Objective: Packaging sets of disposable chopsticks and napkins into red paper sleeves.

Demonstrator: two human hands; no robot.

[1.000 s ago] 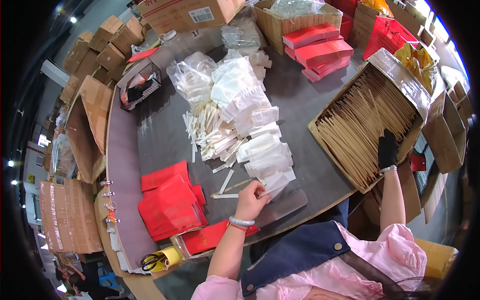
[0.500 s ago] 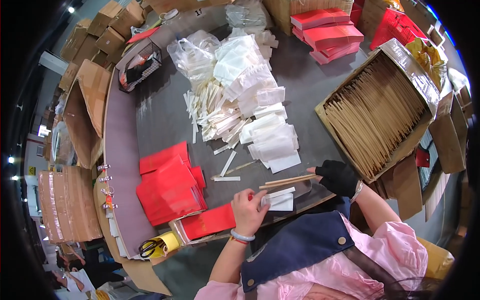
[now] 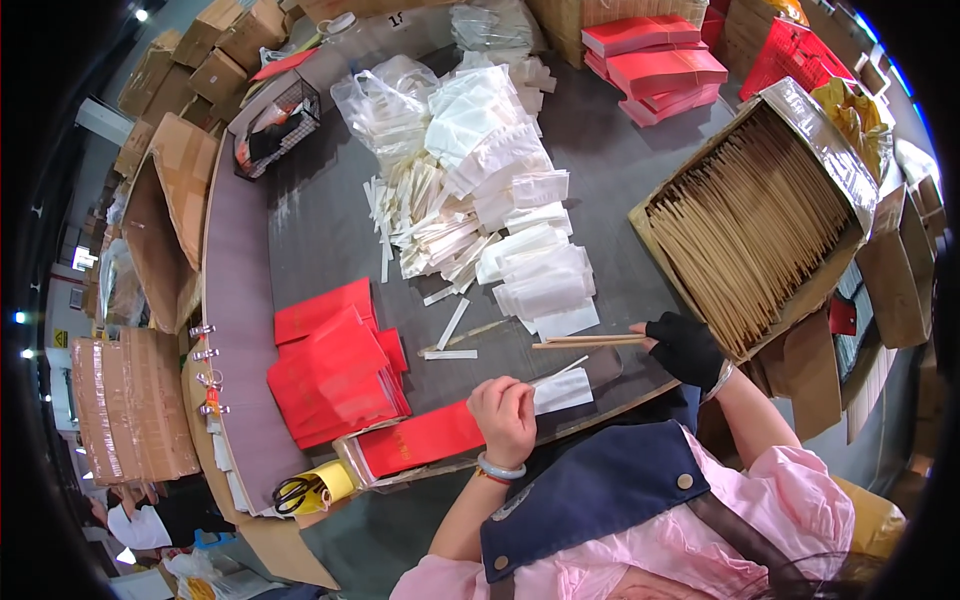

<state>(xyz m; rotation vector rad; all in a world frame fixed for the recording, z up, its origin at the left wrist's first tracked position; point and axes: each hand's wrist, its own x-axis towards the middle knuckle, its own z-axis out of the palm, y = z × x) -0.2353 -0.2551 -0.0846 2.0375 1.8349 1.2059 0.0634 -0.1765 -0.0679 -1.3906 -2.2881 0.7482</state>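
Observation:
My right hand [image 3: 682, 350], in a black fingerless glove, grips a pair of wooden chopsticks [image 3: 590, 341] that point left over the near table edge. My bare left hand [image 3: 504, 418] has its fingers curled together; what they pinch is hidden. It lies where a long red paper sleeve [image 3: 425, 440] meets a white paper packet [image 3: 563, 391]. A thin white strip [image 3: 572, 367] lies along the packet's far edge. The sleeve rests in a clear tray [image 3: 352, 462] at the table's front edge.
An open carton [image 3: 642, 218] full of wooden chopsticks stands at the right. White packets and strips [image 3: 480, 190] heap mid-table. Red sleeves [image 3: 335, 375] are stacked at the left, above black scissors [image 3: 292, 494] in a yellow holder. Red bundles [image 3: 665, 75] and a wire basket [image 3: 275, 135] sit farther back.
My left hand has shifted slightly and its fingers have drawn together. The chopsticks have moved a little right with my right hand. The white packet lies more uncovered beside my left hand.

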